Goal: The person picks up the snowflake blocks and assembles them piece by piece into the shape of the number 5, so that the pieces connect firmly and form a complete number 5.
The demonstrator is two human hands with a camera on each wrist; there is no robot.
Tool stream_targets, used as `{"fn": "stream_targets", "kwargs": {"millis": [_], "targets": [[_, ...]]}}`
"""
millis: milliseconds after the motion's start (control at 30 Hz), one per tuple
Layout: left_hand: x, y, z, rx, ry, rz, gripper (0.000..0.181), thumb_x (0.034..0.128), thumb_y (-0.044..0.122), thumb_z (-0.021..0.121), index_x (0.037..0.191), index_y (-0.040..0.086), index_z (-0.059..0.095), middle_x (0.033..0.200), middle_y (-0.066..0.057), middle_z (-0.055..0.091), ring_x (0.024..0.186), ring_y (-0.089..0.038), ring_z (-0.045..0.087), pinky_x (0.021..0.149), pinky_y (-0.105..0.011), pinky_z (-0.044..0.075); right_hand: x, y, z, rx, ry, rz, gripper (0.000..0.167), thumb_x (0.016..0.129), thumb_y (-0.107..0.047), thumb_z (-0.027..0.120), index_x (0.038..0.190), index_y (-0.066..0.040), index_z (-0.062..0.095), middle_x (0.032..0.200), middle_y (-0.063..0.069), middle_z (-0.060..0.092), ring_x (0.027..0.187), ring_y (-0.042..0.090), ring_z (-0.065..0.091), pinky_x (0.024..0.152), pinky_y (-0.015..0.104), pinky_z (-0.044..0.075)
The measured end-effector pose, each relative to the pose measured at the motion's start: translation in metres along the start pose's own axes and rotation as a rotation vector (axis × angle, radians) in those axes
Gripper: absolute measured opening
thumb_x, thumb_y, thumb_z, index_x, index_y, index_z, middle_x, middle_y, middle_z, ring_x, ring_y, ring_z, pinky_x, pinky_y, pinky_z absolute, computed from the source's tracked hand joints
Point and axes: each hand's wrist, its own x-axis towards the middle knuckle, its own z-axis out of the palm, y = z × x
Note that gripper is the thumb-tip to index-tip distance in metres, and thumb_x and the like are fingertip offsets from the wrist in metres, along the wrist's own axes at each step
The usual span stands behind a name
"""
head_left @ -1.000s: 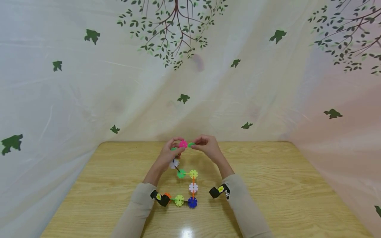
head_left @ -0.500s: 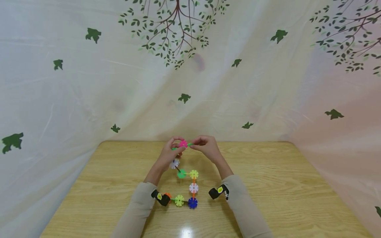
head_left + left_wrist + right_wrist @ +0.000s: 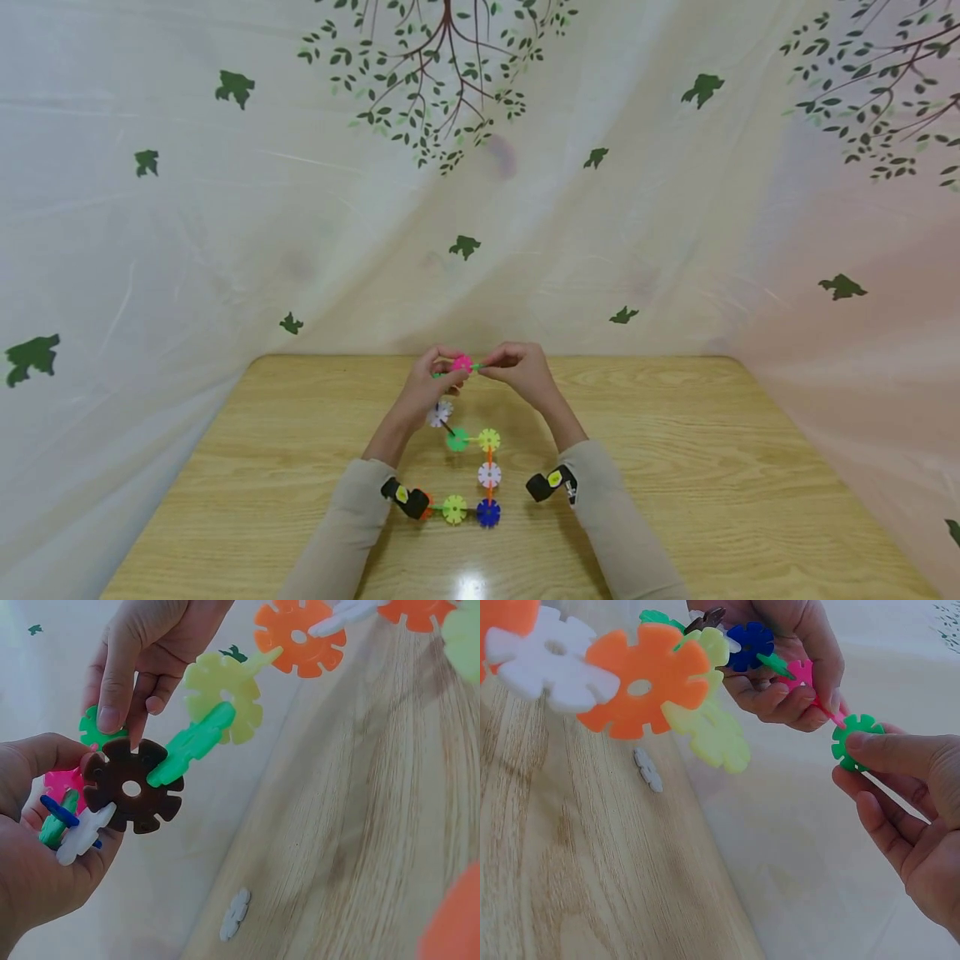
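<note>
A chain of slotted plastic snowflake discs hangs above the table. At its far end my left hand (image 3: 416, 396) pinches a pink snowflake disc (image 3: 462, 364). From the right, my right hand (image 3: 527, 375) holds a green snowflake disc (image 3: 855, 742) between thumb and fingers. In the head view this green disc shows edge-on, meeting the pink one; how deep their slots are joined I cannot tell. By my left fingers, the left wrist view has a brown disc (image 3: 133, 787), a white disc (image 3: 86, 834) and a blue disc (image 3: 60, 811), linked together.
The chain runs on toward the person through a yellow disc (image 3: 489, 440) and a dark blue disc (image 3: 489, 512). A loose white disc (image 3: 235, 915) lies on the wooden table (image 3: 712, 467). Behind the table hangs a printed cloth (image 3: 360, 250).
The green disc in my right hand has turned from partly face-on to edge-on and come against the pink disc. The near part of the chain has swung slightly right.
</note>
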Motion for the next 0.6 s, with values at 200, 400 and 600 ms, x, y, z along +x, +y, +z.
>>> {"fn": "stream_targets", "kwargs": {"millis": [200, 400, 600], "targets": [[0.000, 0.001, 0.001, -0.004, 0.007, 0.000, 0.026, 0.0981, 0.000, 0.063, 0.123, -0.003, 0.055, 0.098, -0.002, 0.066, 0.080, -0.014, 0.064, 0.078, -0.035, 0.059, -0.001, 0.001, -0.001, 0.023, 0.011, -0.026, 0.012, 0.083, 0.004, 0.080, 0.092, 0.010, 0.076, 0.091, 0.025, 0.074, 0.076, 0.008, 0.072, 0.072, 0.026, 0.062], [-0.001, 0.001, 0.003, -0.031, 0.017, -0.004, 0.028, 0.0978, -0.001, 0.063, 0.124, -0.005, 0.054, 0.096, -0.001, 0.066, 0.080, -0.011, 0.065, 0.075, -0.028, 0.058, 0.000, 0.005, 0.001, 0.066, 0.034, -0.062, 0.007, 0.082, 0.011, 0.078, 0.088, 0.011, 0.076, 0.088, 0.029, 0.073, 0.073, 0.008, 0.073, 0.070, 0.023, 0.061], [-0.001, 0.002, 0.003, -0.057, 0.031, 0.007, 0.028, 0.0975, -0.001, 0.063, 0.124, -0.007, 0.054, 0.094, 0.000, 0.066, 0.079, -0.010, 0.064, 0.075, -0.025, 0.058, -0.004, -0.006, 0.004, 0.087, 0.042, -0.067, 0.006, 0.082, 0.014, 0.076, 0.088, 0.015, 0.074, 0.088, 0.034, 0.071, 0.072, 0.010, 0.072, 0.068, 0.021, 0.060]]}}
